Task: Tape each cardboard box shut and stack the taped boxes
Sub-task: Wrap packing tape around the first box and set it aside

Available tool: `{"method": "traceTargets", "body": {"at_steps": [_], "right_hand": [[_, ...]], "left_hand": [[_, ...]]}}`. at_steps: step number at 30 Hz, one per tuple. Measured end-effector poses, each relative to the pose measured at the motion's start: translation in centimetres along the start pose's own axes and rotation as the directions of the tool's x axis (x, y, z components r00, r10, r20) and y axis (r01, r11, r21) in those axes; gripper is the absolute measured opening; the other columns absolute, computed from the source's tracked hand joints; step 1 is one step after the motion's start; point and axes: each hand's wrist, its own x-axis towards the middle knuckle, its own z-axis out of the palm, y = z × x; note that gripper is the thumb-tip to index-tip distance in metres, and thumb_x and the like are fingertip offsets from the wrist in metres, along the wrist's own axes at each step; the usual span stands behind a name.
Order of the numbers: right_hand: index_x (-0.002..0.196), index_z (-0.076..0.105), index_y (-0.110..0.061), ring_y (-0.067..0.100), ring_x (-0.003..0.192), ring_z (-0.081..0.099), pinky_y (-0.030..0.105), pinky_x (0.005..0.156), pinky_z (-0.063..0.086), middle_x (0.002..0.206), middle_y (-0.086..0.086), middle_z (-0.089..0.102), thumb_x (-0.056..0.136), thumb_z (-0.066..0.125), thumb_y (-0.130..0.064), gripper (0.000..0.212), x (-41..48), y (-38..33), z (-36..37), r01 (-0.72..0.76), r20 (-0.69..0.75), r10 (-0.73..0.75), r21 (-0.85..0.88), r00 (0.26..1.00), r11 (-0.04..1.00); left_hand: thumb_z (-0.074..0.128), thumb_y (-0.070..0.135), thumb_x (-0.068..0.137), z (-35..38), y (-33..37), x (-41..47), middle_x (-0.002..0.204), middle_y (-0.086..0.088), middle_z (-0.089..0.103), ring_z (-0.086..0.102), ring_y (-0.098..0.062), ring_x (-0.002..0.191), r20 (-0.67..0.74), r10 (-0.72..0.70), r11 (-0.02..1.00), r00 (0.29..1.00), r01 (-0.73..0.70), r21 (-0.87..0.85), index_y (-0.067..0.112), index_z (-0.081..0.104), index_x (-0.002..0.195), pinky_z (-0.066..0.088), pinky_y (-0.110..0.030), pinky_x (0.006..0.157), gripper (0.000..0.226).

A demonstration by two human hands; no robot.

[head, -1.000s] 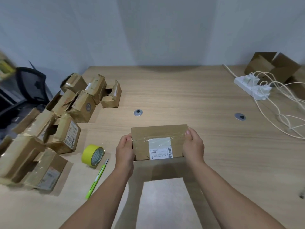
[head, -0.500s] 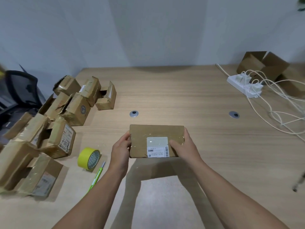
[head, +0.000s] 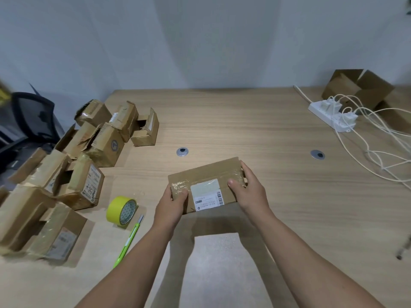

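Cardboard box [head: 208, 174], tilted, perhaps lifted, in the grip of left hand [head: 171, 205] and right hand [head: 247, 192]

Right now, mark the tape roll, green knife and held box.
tape roll [head: 121, 210], head view, yellow band edge
green knife [head: 128, 241], head view, mid-handle
held box [head: 206, 185], head view, taped top face

Box [head: 206, 174] — now askew, right end farther

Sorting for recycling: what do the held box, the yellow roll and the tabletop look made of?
Held box: brown cardboard, matte, with glossy clear film across it. Yellow roll: probably plastic or cloth tape, smooth sheen. Tabletop: light wood-grain surface, likely laminate, matte.
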Motion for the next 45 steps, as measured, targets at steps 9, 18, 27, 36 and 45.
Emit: {"method": "traceTargets", "body": {"at_steps": [9,18,27,36,45], "right_hand": [[0.121,0.065,-0.034,0.014,0.100,0.056,0.029,0.087,0.041,0.106,-0.012,0.063,0.085,0.075,-0.021,0.039,0.4,-1.5,0.9,0.334,0.259,-0.242,-0.412,0.935,0.848],[0.129,0.058,-0.021,0.014,0.119,0.036,0.006,0.090,0.026,0.122,-0.010,0.043,0.088,0.067,-0.018,0.043,-1.1,0.5,3.9,0.319,0.258,-0.248,-0.287,0.934,0.903],[0.087,0.049,-0.017,0.013,0.083,0.052,0.017,0.066,0.035,0.095,-0.001,0.055,0.093,0.065,-0.032,0.022,-2.2,0.2,5.2,0.006,-0.010,-0.007,-0.091,1.000,0.996],[0.086,0.050,-0.014,0.016,0.081,0.048,0.023,0.064,0.030,0.091,0.001,0.055,0.097,0.059,-0.022,0.016,-1.5,0.0,5.4,0.045,-0.028,-0.050,-0.152,0.998,0.987],[0.088,0.053,-0.012,0.014,0.084,0.051,0.018,0.065,0.036,0.093,-0.001,0.057,0.101,0.051,-0.025,0.018,-1.7,0.0,5.2,-0.003,-0.002,0.003,-0.094,1.000,0.996]], "left_hand": [[0.054,0.029,0.101,0.8,1.4,-1.0,0.147,0.006,0.044,0.039,-0.014,0.137,-0.184,0.315,0.948,0.931,-0.301,0.101,0.033,0.036,0.152,0.034,-0.039,0.113,0.054],[0.051,0.030,0.102,3.2,0.6,-2.4,0.137,0.010,0.060,0.051,-0.006,0.125,-0.111,0.200,0.977,0.974,-0.189,0.097,0.027,0.060,0.136,0.041,-0.031,0.110,0.035],[0.054,0.032,0.101,3.8,0.9,-3.0,0.137,0.005,0.061,0.053,-0.012,0.127,-0.149,0.238,0.956,0.960,-0.204,0.210,0.020,0.059,0.138,0.041,-0.035,0.110,0.040],[0.047,0.029,0.102,3.8,2.1,-2.6,0.129,-0.003,0.067,0.057,-0.025,0.124,-0.128,0.265,0.884,0.956,-0.188,0.428,0.015,0.061,0.136,0.041,-0.034,0.103,0.039],[0.048,0.037,0.097,3.1,1.9,-2.1,0.086,-0.002,0.073,0.061,-0.030,0.095,-0.121,0.237,0.896,0.964,-0.169,0.411,0.019,0.073,0.103,0.047,-0.037,0.085,0.032]]}}
